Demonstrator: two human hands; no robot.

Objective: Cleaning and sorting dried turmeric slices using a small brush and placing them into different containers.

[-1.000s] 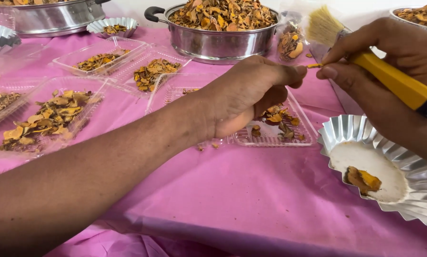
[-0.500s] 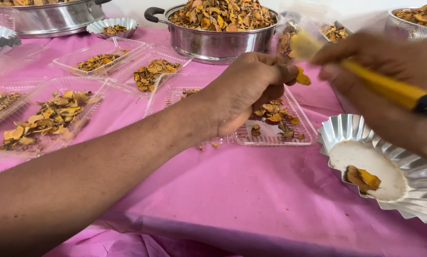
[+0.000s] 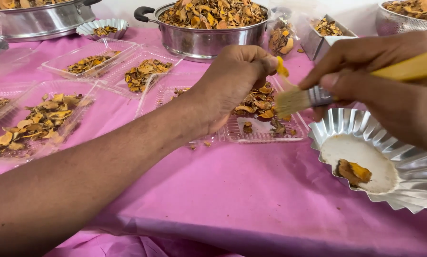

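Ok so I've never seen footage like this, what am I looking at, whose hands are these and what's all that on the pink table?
A camera worn on a person's head looks down at their own two bare hands. The left hand pinches a small orange slice. The right hand holds a yellow-handled brush against it. Below lie a clear plastic tray of dried orange slices, more such trays, a fluted foil dish with a couple of pieces, and steel pots heaped with slices, all on a pink cloth.

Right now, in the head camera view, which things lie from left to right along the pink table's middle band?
Clear tray of dried orange chips → left hand pinching one orange chip → brush bristles → right hand on the yellow brush handle → fluted foil dish.
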